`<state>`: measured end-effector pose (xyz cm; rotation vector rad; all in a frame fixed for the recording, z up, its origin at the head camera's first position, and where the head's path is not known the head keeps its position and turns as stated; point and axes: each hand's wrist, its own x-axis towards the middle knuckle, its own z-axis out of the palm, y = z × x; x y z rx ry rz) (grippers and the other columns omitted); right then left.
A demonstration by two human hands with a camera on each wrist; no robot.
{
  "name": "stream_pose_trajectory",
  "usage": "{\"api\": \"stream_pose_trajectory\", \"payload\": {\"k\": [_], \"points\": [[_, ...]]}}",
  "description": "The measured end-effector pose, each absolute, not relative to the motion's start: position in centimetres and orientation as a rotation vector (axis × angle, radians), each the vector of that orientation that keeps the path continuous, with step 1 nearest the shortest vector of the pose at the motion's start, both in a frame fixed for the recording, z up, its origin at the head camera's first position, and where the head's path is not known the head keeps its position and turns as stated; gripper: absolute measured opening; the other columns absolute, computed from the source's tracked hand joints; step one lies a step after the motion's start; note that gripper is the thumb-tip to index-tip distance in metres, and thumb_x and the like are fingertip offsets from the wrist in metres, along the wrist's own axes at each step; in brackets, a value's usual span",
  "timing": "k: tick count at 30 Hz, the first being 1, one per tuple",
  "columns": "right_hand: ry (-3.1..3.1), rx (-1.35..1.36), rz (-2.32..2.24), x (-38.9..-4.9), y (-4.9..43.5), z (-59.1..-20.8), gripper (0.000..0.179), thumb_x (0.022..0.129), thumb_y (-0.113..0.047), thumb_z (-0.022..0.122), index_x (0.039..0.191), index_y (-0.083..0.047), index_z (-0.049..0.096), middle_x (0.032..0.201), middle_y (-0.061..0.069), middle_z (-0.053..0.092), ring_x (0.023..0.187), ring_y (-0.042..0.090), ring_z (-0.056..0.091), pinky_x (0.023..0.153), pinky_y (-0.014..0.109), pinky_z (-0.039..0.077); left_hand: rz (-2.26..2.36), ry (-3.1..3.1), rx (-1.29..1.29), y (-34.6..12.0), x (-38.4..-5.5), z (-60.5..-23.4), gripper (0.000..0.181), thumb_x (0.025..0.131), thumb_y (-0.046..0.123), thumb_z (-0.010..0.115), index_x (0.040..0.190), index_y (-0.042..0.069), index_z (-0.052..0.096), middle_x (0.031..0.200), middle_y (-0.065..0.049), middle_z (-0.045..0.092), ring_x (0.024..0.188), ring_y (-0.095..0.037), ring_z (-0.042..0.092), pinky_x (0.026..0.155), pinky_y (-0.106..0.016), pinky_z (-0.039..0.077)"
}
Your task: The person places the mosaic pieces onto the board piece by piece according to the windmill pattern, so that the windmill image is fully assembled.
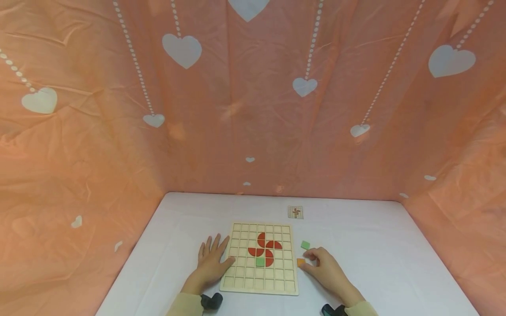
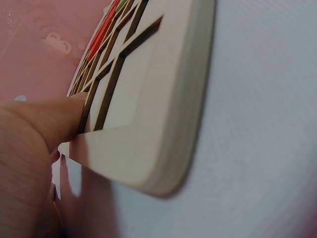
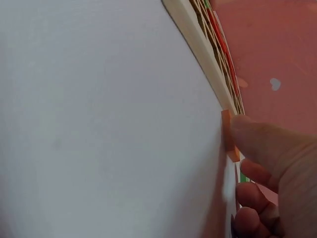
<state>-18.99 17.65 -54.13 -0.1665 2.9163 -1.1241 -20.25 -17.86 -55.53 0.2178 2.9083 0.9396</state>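
A wooden grid board (image 1: 241, 281) lies on the white table. Set in it are several red rounded tiles (image 1: 257, 252) in a pinwheel and one green square tile (image 1: 260, 262). My left hand (image 1: 211, 261) rests at the board's left side, fingers spread and straight; in the left wrist view its thumb (image 2: 64, 111) presses on the rim. Beside the board's right edge is an orange square tile (image 1: 301, 262). My right hand (image 1: 328, 270) holds it, the thumb (image 3: 252, 131) against the tile and the index finger curled close to its end.
A loose green square tile (image 1: 305, 245) lies just beyond my right fingertips. Behind the board is a small pattern card (image 1: 295, 212) with a red pinwheel. An orange curtain (image 1: 253, 114) with white hearts encloses the white table (image 1: 189, 219) at back and sides.
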Motion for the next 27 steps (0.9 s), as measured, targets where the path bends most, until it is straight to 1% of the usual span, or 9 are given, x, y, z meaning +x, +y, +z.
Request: {"api": "stream_pose_trajectory", "payload": {"k": [6, 11, 15, 21, 24, 27], "points": [[2.919, -0.165, -1.115, -18.83, 17.68, -54.13, 0.027, 0.079, -0.025, 0.081, 0.1, -0.014, 0.069, 0.085, -0.006, 0.052, 0.074, 0.011, 0.045, 0.062, 0.025, 0.04, 0.936, 2.913, 0.224, -17.92, -20.34, -55.51, 0.069, 0.094, 0.039, 0.059, 0.15, 0.008, 0.035, 0.157, -0.025, 0.016, 0.144, -0.045, -0.001, 0.112, -0.058, -0.008], [2.933, -0.157, -1.106, -18.82, 17.54, -54.22, 0.022, 0.079, -0.022, 0.08, 0.097, -0.015, 0.07, 0.082, -0.006, 0.05, 0.072, 0.011, 0.044, 0.059, 0.024, 0.038, 0.91, 2.911, 0.218, -17.9, -20.36, -55.51, 0.069, 0.094, 0.04, 0.059, 0.15, 0.008, 0.034, 0.157, -0.024, 0.016, 0.144, -0.044, -0.001, 0.112, -0.059, -0.008], [2.935, -0.175, -1.108, -18.89, 17.52, -54.37, 0.021, 0.079, -0.019, 0.08, 0.096, -0.015, 0.069, 0.082, -0.005, 0.049, 0.071, 0.011, 0.043, 0.059, 0.025, 0.037, 0.916, 2.912, 0.212, -17.92, -20.37, -55.57, 0.069, 0.093, 0.04, 0.059, 0.15, 0.008, 0.035, 0.157, -0.024, 0.016, 0.144, -0.044, -0.001, 0.112, -0.058, -0.008], [2.923, -0.179, -1.098, -18.91, 17.47, -54.42, 0.022, 0.08, -0.02, 0.08, 0.1, -0.016, 0.072, 0.084, -0.007, 0.052, 0.073, 0.011, 0.044, 0.061, 0.025, 0.038, 0.919, 2.916, 0.208, -17.92, -20.39, -55.85, 0.069, 0.093, 0.039, 0.06, 0.15, 0.008, 0.035, 0.157, -0.024, 0.017, 0.144, -0.044, -0.001, 0.112, -0.059, -0.008], [2.921, -0.18, -1.108, -18.86, 17.42, -54.36, 0.019, 0.08, -0.019, 0.079, 0.098, -0.017, 0.073, 0.084, -0.007, 0.052, 0.073, 0.011, 0.044, 0.061, 0.025, 0.038, 0.91, 2.925, 0.216, -17.96, -20.43, -56.03, 0.069, 0.093, 0.04, 0.06, 0.15, 0.008, 0.035, 0.157, -0.024, 0.017, 0.144, -0.044, 0.0, 0.112, -0.059, -0.007], [2.926, -0.182, -1.123, -18.77, 17.41, -54.29, 0.018, 0.079, -0.018, 0.08, 0.095, -0.017, 0.071, 0.082, -0.006, 0.051, 0.072, 0.011, 0.044, 0.06, 0.025, 0.038, 0.913, 2.924, 0.217, -17.98, -20.48, -56.15, 0.069, 0.093, 0.039, 0.06, 0.15, 0.008, 0.035, 0.157, -0.024, 0.017, 0.144, -0.044, 0.0, 0.112, -0.059, -0.007]]}}
